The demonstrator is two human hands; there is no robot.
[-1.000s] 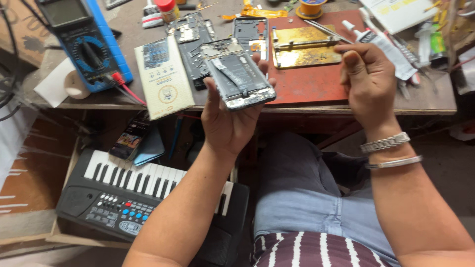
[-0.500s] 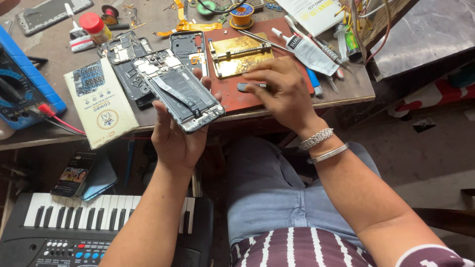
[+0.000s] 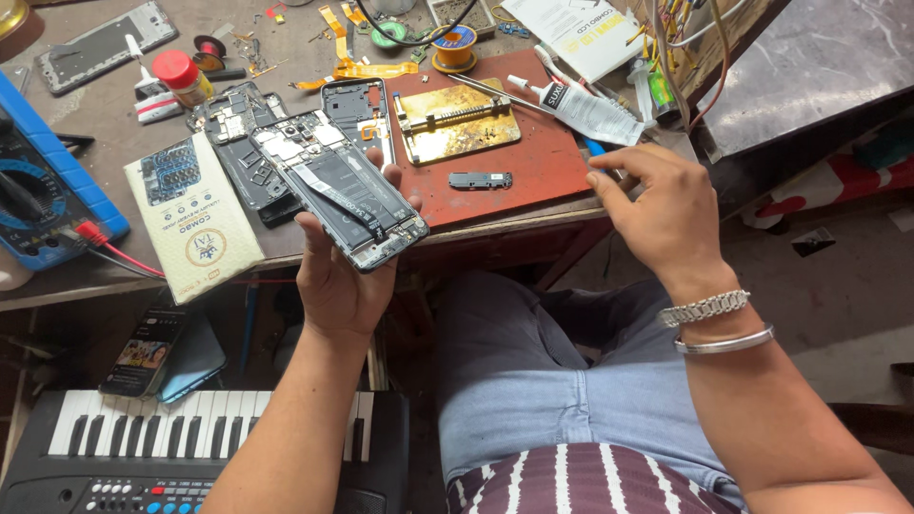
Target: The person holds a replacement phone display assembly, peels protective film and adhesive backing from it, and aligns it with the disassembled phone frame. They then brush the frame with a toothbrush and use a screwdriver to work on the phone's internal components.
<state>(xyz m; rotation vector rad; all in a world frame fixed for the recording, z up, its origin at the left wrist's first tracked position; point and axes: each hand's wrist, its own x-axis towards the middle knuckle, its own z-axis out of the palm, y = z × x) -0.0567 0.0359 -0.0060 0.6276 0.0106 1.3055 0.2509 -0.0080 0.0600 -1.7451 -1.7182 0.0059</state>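
Change: your right hand (image 3: 657, 205) has come off the red mat (image 3: 533, 167) and now sits at the surface's front right edge; the opened phone (image 3: 338, 190) is held much as before.
Left hand: your left hand (image 3: 333, 276) grips the opened phone from beneath, palm up, fingers wrapped around its lower edge, thumb on the left side.
Phone: back cover off, insides facing up, tilted, held above the front edge of the surface (image 3: 114, 114), just left of the red mat.
Right hand: holds nothing, fingers loosely curled, index finger pointing left toward the mat; two metal bracelets (image 3: 714, 324) on the wrist.
On the mat: a gold metal plate (image 3: 457, 121) and, nearer you, a small dark part (image 3: 481, 180) lying alone.
Nearby: a white glue tube (image 3: 581, 107) at the mat's far right corner; a cream box (image 3: 195, 219) left of the phone; a blue meter (image 3: 43, 200) at the far left.
Below the surface: a keyboard (image 3: 190, 428) with a second phone (image 3: 148, 350) just above it.
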